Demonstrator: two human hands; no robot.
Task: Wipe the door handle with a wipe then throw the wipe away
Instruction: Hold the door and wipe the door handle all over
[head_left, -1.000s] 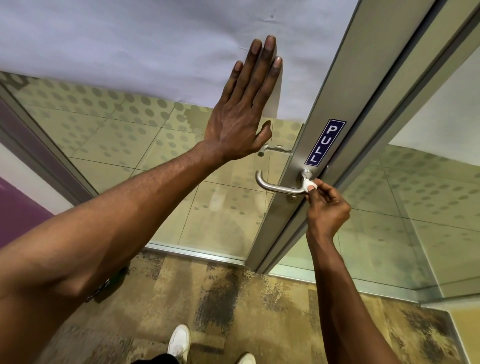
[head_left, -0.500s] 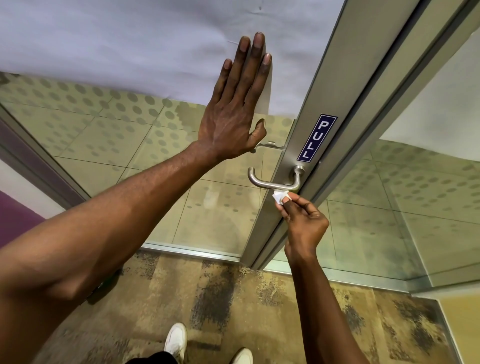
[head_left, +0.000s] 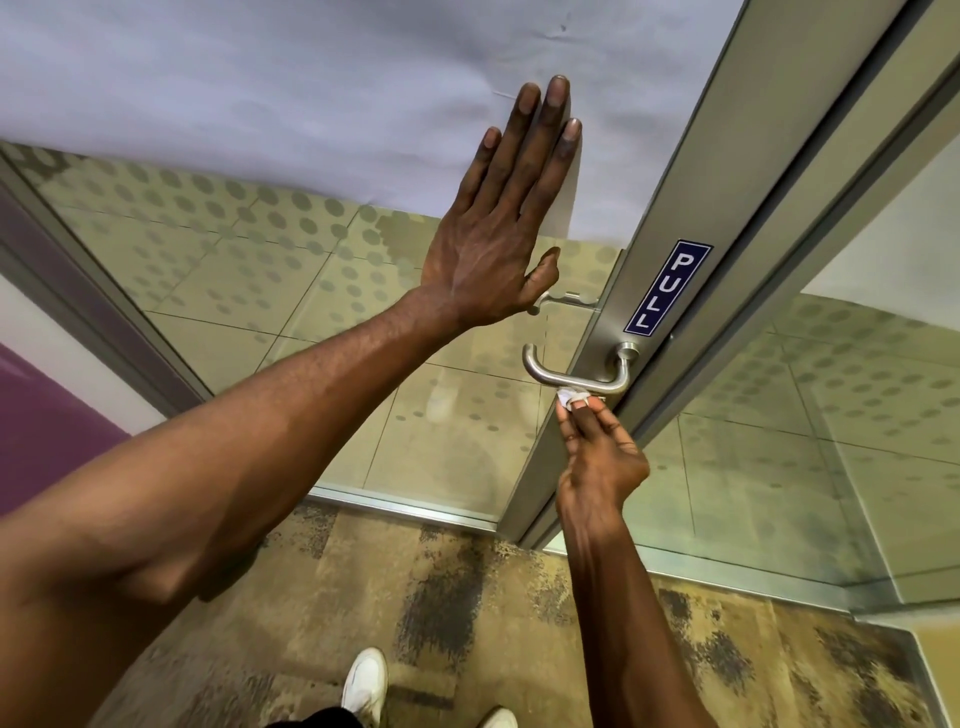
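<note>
Underneath the brushed-steel lever door handle (head_left: 574, 378), a small crumpled white wipe (head_left: 571, 397) is pressed up against the bar.

Pinching that wipe between thumb and fingertips, the right hand (head_left: 600, 457) reaches up from below, near the handle's bend by the grey metal door frame (head_left: 691, 208). The left hand (head_left: 498, 228) lies flat with fingers spread and straight on the dotted glass door panel (head_left: 234, 270), just above the handle and holding nothing. A blue PULL sign (head_left: 667, 286) sits on the frame above the handle. White shoes (head_left: 366, 680) stand on the mottled carpet floor (head_left: 441, 597).

Mottled tan-and-grey carpet (head_left: 467, 597) under two white shoes (head_left: 366, 680)
</note>
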